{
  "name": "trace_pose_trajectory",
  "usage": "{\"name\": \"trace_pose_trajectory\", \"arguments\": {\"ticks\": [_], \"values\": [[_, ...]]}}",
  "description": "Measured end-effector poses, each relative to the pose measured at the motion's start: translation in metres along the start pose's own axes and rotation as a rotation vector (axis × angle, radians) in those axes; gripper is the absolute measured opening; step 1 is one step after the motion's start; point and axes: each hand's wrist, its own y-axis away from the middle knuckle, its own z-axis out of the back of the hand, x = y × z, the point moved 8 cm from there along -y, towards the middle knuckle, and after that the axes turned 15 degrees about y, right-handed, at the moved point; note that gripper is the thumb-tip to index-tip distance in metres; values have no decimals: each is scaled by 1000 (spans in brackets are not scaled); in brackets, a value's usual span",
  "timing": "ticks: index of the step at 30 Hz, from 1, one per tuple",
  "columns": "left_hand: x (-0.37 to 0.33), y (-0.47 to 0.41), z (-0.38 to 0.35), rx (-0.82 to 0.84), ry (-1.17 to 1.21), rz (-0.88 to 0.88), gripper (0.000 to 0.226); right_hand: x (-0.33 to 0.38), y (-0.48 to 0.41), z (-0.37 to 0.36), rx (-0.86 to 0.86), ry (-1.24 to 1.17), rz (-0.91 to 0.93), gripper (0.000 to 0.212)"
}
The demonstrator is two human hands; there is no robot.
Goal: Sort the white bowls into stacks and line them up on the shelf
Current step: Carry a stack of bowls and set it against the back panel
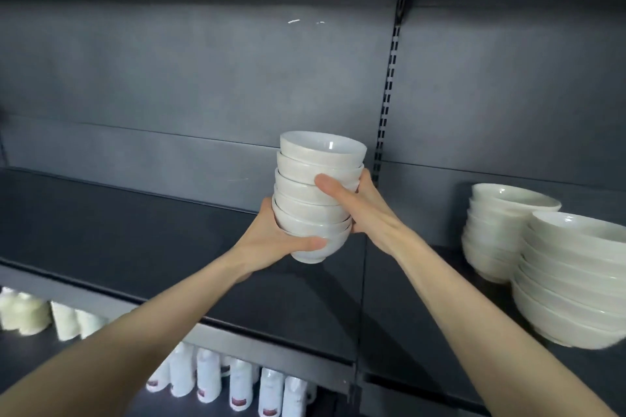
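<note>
Dark grey sheet-metal back panel (203,61), filling the upper half of the view. Divided right of centre by a black slotted upright strip (389,78).

Below it, a dark flat metal shelf board (118,230), running from the left edge to the right, with a seam beneath the upright.

At the right end of that board, a stack of wide white glazed bowls (572,281), nested upright, nearest the front edge. Just behind and to its left, a second stack of white bowls (498,230), somewhat narrower, also upright; cannot tell whether the two touch.

At the middle, well apart from both, a stack of small white ceramic bowls (315,193), about six high, nested mouth-up and leaning slightly to the right. Held over the shelf board just left of the seam, apparently clear of its surface.

Left hand (271,240): cups the lowest bowls from the left, thumb curled across the front of the bottom one. Right hand (366,210): clasps the middle of the stack from the right, thumb laid across the front, fingers wrapped out of sight behind.

On the lower level, white bottles (210,379) with dark red labels in a row, and blurred cream-white containers (23,311) at far left.
</note>
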Motion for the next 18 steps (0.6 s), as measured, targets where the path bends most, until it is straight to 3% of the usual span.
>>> {"name": "trace_pose_trajectory", "arguments": {"ticks": [4, 10, 18], "values": [[-22, 24, 75, -73, -30, -35, 64, 36, -26, -73, 81, -29, 50, 63], [-33, 64, 206, -152, -91, -38, 66, 81, -58, -203, 145, -51, 75, 99], [-38, 79, 357, -211, -128, -18, 65, 122, -122, -341, 211, -72, 76, 100]]}}
